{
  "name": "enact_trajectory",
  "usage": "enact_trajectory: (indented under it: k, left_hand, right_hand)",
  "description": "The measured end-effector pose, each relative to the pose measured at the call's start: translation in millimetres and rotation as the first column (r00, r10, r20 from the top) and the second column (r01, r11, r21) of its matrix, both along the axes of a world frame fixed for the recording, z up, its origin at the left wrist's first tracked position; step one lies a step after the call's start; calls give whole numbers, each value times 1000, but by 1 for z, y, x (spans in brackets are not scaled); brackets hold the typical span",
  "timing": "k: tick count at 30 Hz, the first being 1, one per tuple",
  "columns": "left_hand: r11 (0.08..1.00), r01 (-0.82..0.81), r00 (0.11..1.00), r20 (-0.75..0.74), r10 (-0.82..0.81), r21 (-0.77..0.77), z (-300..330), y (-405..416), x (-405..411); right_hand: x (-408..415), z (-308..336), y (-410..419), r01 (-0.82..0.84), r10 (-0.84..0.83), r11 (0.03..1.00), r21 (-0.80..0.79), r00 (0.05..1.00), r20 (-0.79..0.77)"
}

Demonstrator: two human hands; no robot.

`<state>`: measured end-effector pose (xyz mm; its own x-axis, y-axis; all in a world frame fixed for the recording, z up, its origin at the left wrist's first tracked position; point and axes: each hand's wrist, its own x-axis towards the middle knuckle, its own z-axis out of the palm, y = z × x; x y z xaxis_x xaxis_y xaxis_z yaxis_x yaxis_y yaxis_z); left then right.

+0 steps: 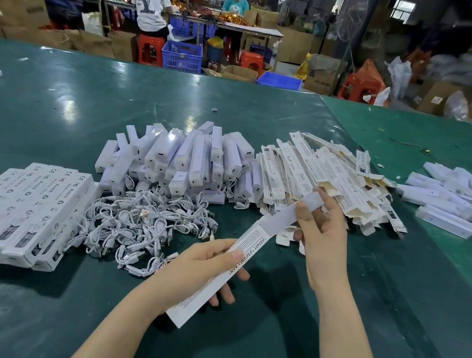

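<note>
Head view is showing the left hand (pixel 200 262) gripping a long, narrow white printed cardboard carton (pixel 267 226) near its middle, thumb on the printed face and fingers curling underneath. The carton is slanting up above the dark green table mat (pixel 24 316), clear of it. The right hand (pixel 321 231) is pinching the carton's far end, thumb and forefinger closing on the plain white end flap. The step is looking like squaring up the sleeve and opening its end for filling. To do it well, the left hand should be squeezing the long edges lightly so the tube pops square without creasing, and the right should be folding the flap along its score, not tearing it. Beyond the hands, a tangle of short white charging cables (pixel 142 226) is lying beside a stack of closed white boxes (pixel 19 207); further off, a heap of white plastic lamp bars (pixel 189 156) and a pile of flat unfolded cartons (pixel 330 174) are waiting
</note>
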<state>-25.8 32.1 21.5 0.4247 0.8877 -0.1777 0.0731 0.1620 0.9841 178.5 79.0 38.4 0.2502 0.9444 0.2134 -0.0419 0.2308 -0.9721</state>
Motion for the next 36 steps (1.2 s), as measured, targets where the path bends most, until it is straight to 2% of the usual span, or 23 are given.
enact_trajectory:
  k: [3,4,6,7,8,10,12,13,14,15,17,19,21,23,26,30,32,34,36]
  left_hand:
    - [1000,-12,1000,-2,12,-2,1,1,1]
    - [1000,-31,999,4,31,0,0,2,1]
    - [997,-81,997,16,81,-4,0,3,2]
    - [995,-98,995,16,98,-5,0,3,2]
    - [994,-107,994,18,107,-5,-1,3,3]
    - [993,-115,992,56,115,-8,1,3,2]
    - [990,-137,975,171,140,-31,4,4,0]
    - [986,-160,955,243,167,-51,5,5,-3]
    - [978,-192,929,306,206,-76,7,6,-6]
    - [967,-231,901,351,253,-104,8,7,-9]
    - [939,-315,848,403,345,-141,8,10,-13]
    - [907,-391,784,460,418,-157,8,12,-14]
    - [887,-428,737,501,454,-175,8,13,-13]
    - [876,-450,731,492,472,-172,9,12,-12]
    - [865,-486,755,438,487,-125,7,12,-11]
    - [867,-493,777,410,477,-74,6,11,-13]
    - [880,-474,803,401,442,-22,6,9,-13]
    - [898,-439,828,407,386,40,7,6,-12]
    - [918,-383,848,435,304,105,8,3,-10]
  right_hand:
    - [-9,-6,1,-106,112,993,-43,977,183]
    - [-14,-9,0,-139,155,988,-73,938,310]
    - [-23,-16,0,-150,217,975,-164,798,562]
    - [-26,-19,0,-149,234,971,-187,751,618]
    - [-29,-20,0,-136,227,972,-192,751,620]
    - [-31,-18,1,-64,123,988,-141,879,461]
    - [-35,-16,1,-4,31,996,-94,956,292]
    - [-38,-17,1,-4,33,995,-98,954,297]
    - [-41,-19,0,-11,42,997,-79,917,396]
    - [-46,-25,-1,-19,38,999,-41,832,554]
    - [-58,-38,-5,-77,57,997,-14,589,806]
    - [-69,-46,-8,-102,73,994,-31,437,896]
    - [-78,-49,-7,-92,73,995,-43,356,932]
    - [-80,-48,-6,-73,94,995,-73,347,933]
    - [-80,-46,-7,-48,90,996,-78,389,917]
    - [-75,-46,-14,-71,21,997,10,417,909]
    - [-76,-47,-14,-161,77,987,-15,380,922]
    - [-78,-46,-15,-195,166,975,-107,317,934]
    - [-76,-47,-16,-198,197,970,-138,318,928]
